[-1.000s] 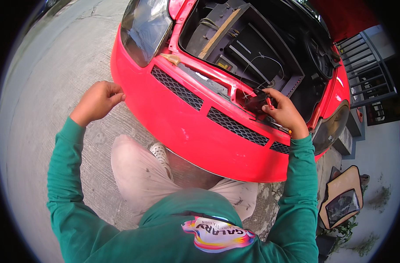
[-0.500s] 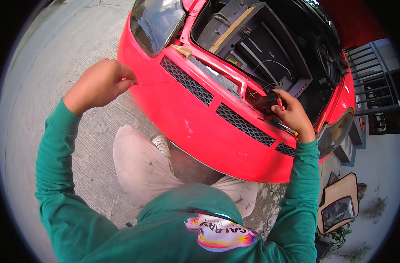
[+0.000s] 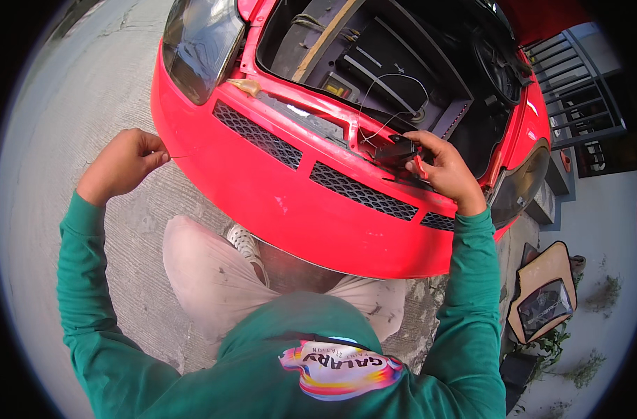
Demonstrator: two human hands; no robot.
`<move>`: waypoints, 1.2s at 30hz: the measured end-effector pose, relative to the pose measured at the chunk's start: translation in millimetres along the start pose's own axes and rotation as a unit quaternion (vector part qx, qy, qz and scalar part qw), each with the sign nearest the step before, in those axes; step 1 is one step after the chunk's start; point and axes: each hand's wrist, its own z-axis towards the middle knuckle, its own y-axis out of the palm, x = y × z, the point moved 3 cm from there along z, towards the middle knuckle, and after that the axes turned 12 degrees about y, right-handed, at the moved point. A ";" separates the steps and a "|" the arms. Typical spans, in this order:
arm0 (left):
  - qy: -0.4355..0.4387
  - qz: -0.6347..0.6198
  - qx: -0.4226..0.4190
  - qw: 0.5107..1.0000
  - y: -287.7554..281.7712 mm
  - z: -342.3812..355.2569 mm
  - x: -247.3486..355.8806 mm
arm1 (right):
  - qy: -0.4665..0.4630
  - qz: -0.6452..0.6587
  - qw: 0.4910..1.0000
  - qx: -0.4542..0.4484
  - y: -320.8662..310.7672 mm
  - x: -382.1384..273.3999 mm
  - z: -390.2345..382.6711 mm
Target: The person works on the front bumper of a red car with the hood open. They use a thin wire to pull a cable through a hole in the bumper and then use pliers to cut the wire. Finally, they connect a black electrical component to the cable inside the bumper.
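My left hand (image 3: pixel 126 166) is out over the pavement at the bumper's left side. Its thumb and forefinger are pinched on a thin wire, which shows only as a faint line against the red paint. My right hand (image 3: pixel 447 167) is at the edge of the open compartment, its fingers closed around a small red-handled tool (image 3: pixel 421 167) whose far end is hidden. Right beside those fingertips is a black part (image 3: pixel 394 151); whether I grip it too is unclear. A thin pale wire (image 3: pixel 361 105) loops up from there into the compartment.
The red car's bumper (image 3: pixel 276 209) with mesh grilles (image 3: pixel 364 190) curves before my knees. Inside the compartment are a flat black box (image 3: pixel 388 66) and a wooden strip (image 3: pixel 327 40). A beige cone-shaped piece (image 3: pixel 246 86) lies on the rim. Metal railings (image 3: pixel 577 84) stand at right.
My view has shifted, so the car sits further left and higher. My left hand is lower relative to the bumper, and the red line stretched from it no longer shows clearly. My right hand keeps its grip.
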 end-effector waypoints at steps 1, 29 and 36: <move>-0.020 0.021 -0.038 0.999 0.9 4.2 0.8 | -0.027 -0.026 0.999 0.007 0.4 -1.1 -0.7; 0.352 -0.254 0.052 0.899 105.6 271.4 242.3 | -0.188 -0.180 0.957 0.127 11.0 -0.3 -30.9; 0.275 -0.499 -0.032 0.821 125.4 262.1 229.7 | -0.168 -0.165 0.963 0.128 12.4 2.8 -26.6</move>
